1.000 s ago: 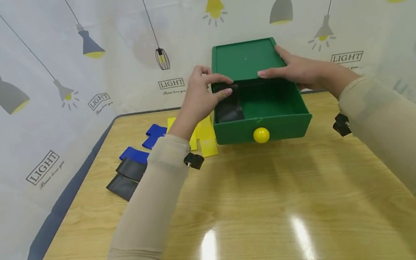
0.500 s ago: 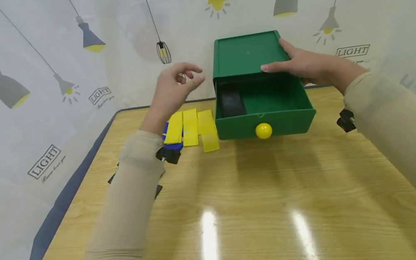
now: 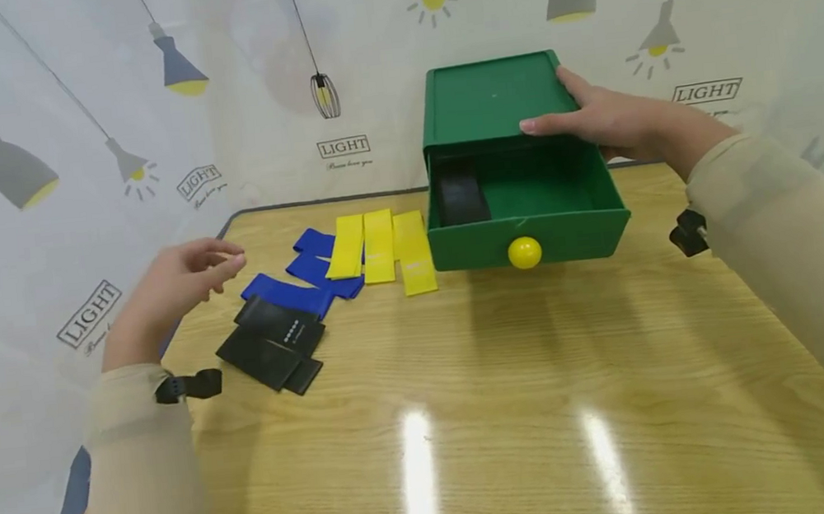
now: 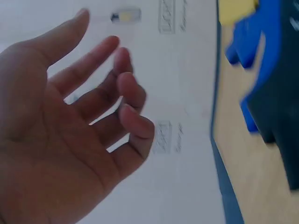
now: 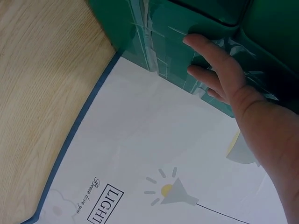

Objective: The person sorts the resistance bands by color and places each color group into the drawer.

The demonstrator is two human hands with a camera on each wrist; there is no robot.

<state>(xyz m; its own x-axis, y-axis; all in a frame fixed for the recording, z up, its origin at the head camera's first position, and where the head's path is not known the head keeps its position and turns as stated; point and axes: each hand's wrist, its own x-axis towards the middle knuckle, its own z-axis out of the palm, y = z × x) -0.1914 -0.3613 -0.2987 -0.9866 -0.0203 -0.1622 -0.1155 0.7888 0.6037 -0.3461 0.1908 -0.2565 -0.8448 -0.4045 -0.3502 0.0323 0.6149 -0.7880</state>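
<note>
- Draws the left hand (image 3: 172, 280) away from the green drawer (image 3: 574, 239), out near the black strips (image 3: 264, 350) on the desk (image 3: 497, 439).
- Leaves the lone strip (image 3: 461, 194) inside it, free of fingertips.
- Uncovers blue strips (image 3: 285, 295) earlier partly behind the left sleeve (image 3: 142, 473).

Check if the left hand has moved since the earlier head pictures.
Yes, leftward: in the head view, the left hand was at the green drawer; now it is left of the unmoved yellow strips on the table.

The green box (image 3: 495, 102) has its drawer (image 3: 572, 236) open, a black band (image 3: 461, 194) inside at left.
</note>
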